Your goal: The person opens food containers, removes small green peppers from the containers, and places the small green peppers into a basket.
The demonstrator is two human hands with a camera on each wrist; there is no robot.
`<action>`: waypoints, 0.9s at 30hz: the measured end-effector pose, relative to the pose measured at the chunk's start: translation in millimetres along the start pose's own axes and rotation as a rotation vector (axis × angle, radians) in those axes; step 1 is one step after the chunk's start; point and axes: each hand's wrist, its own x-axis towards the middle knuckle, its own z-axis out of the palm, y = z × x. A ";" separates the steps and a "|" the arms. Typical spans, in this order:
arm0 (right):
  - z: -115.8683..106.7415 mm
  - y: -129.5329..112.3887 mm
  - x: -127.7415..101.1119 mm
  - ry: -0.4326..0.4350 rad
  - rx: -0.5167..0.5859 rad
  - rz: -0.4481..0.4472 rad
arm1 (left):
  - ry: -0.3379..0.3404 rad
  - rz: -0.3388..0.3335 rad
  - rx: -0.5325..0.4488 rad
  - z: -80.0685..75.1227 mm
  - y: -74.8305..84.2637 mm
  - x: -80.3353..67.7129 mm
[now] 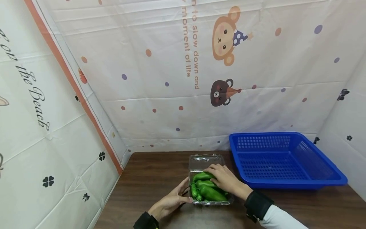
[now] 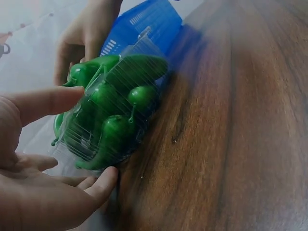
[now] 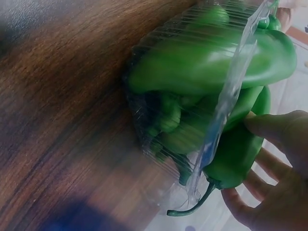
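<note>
Several green peppers (image 1: 211, 193) lie heaped in a clear plastic clamshell box (image 1: 206, 163) whose lid is folded back on the far side. My left hand (image 1: 172, 199) rests against the box's left wall, thumb extended by the rim and fingers spread lower down. From the right, my right hand (image 1: 224, 178) reaches over the far part of the heap. In the right wrist view, its thumb and fingers grip one green pepper (image 3: 235, 159) at the box's rim, with the curved stem hanging past the edge.
A large blue plastic basket (image 1: 270, 183) with perforated sides stands right of the box on the brown wooden table (image 1: 160, 171). Behind and to the left hangs a pale printed cloth (image 1: 160, 79).
</note>
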 end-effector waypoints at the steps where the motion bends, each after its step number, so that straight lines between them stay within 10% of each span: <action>1: 0.3 -0.6 -0.4 0.003 0.001 0.003 | -0.006 -0.003 0.004 0.2 -0.3 0.1; 14: -12.0 -9.2 10.3 0.073 0.138 0.126 | -0.032 0.009 -0.005 -4.6 -1.3 0.8; 27: -101.5 18.1 36.0 0.176 0.226 0.234 | -0.041 0.018 -0.002 -5.0 -1.1 0.0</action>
